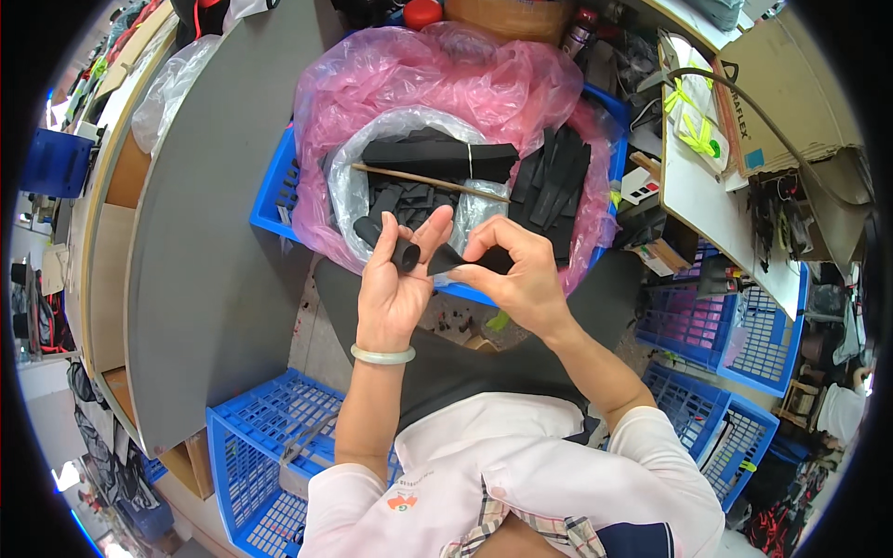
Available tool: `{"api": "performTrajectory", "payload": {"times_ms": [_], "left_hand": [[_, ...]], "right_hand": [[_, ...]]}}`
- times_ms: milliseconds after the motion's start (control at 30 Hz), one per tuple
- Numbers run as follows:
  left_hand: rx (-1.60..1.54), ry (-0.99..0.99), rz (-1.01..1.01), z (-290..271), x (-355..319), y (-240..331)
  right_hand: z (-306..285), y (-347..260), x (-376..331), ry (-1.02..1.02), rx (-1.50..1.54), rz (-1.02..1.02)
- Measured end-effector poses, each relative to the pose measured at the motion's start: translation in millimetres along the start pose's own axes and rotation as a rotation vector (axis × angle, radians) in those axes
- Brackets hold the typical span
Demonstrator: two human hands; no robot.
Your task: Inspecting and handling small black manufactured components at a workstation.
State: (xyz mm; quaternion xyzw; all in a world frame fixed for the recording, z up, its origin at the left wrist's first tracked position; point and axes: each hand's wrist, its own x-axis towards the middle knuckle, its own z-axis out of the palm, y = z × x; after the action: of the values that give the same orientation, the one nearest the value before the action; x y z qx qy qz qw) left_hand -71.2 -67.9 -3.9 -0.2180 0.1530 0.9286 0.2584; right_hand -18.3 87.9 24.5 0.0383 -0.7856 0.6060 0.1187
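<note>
My left hand (394, 290), palm up with a pale bangle on its wrist, holds a black foam-like tube (406, 255) between thumb and fingers. The tube's round open end faces me. Close beside it, my right hand (523, 279) pinches a flat black piece (445, 258) between thumb and forefinger. That piece reaches toward the left fingertips; whether it touches them I cannot tell. Both hands are over the near edge of a blue crate (272, 200) lined with pink plastic (409, 79). In it lie black strips (556, 181), a bundle of long black pieces (437, 156) and a thin wooden stick (419, 177).
A grey board (214, 186) curves along the left. Empty-looking blue crates stand low at the left (279, 418) and right (688, 409). A white table (716, 214) with a cardboard box (791, 93) is at the right.
</note>
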Motion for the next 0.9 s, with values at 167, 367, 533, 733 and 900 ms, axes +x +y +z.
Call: {"api": "performTrajectory", "payload": {"times_ms": [167, 367, 533, 733, 900], "left_hand": [[-0.011, -0.089, 0.033, -3, -4, -8], [0.215, -0.071, 0.242, 17, -16, -25], [0.382, -0.128, 0.326, 15, -24, -28], [0.286, -0.124, 0.377, 6, -16, -18], [0.177, -0.117, 0.348, 2, -14, -9]], "right_hand": [[20, -6, -4, 0.121, -0.178, -0.052], [23, -10, -9, 0.084, -0.308, -0.137], [15, -10, -3, -0.08, -0.049, 0.12], [25, 1, -11, -0.092, 0.218, 0.24], [27, -2, -26, -0.316, -0.417, -0.121]]}}
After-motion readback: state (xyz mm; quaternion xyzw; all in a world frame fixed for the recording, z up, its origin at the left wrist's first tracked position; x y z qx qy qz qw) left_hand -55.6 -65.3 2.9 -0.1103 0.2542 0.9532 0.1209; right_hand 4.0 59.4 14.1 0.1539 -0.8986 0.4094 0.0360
